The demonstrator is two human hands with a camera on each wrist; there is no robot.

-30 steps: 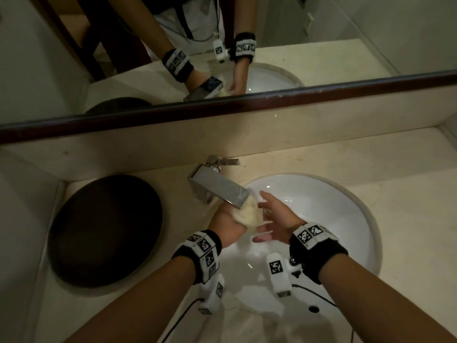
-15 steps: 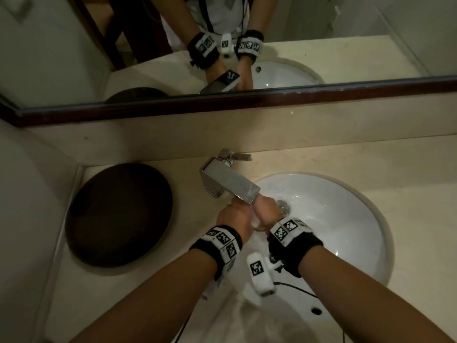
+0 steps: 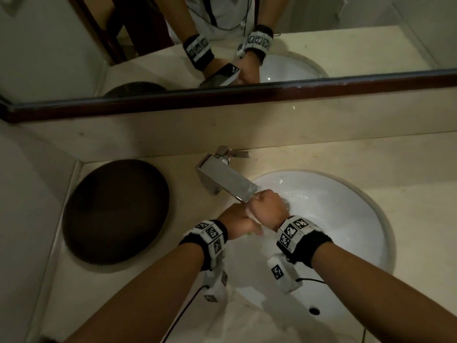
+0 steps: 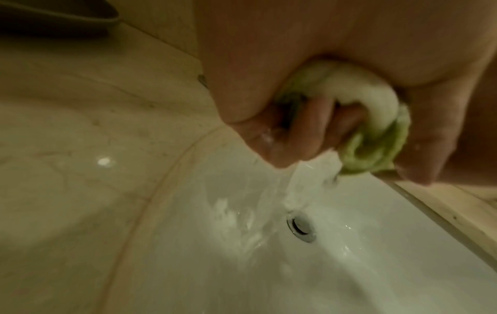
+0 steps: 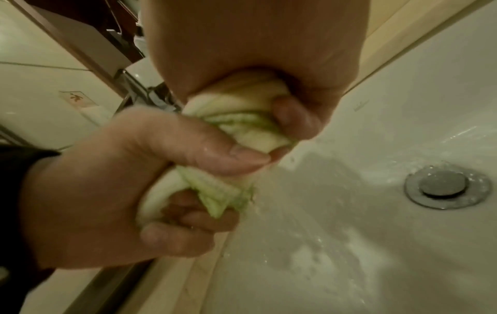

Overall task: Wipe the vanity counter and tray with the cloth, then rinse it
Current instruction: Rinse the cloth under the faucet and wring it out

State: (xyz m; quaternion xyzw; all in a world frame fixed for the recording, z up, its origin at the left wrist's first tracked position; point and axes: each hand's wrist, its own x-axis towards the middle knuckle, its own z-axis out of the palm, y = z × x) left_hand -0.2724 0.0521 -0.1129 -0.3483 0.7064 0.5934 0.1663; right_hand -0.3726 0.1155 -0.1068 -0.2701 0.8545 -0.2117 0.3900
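Observation:
A wet white-and-green cloth (image 5: 248, 124) is twisted into a rope between my two fists over the white sink (image 3: 346, 233). My left hand (image 3: 238, 222) grips its lower end, fingers curled round it (image 4: 376, 131). My right hand (image 3: 268, 206) grips the upper end just below the tip of the chrome faucet (image 3: 227, 180). Water (image 4: 293, 182) runs off the cloth toward the drain (image 4: 301, 226). In the head view the hands hide almost all of the cloth. The dark round tray (image 3: 116, 214) lies on the beige vanity counter (image 3: 408, 169), left of the faucet.
A mirror with a dark wooden frame (image 3: 247, 96) runs along the back above a beige upstand. A wall closes the counter at the left. The overflow hole (image 3: 314, 311) is at the basin's near side. Cables hang from both wrist cameras.
A second ago my left hand held the cloth under the faucet with the right hand open beside it. The right hand has closed on the cloth, and both fists now wring it.

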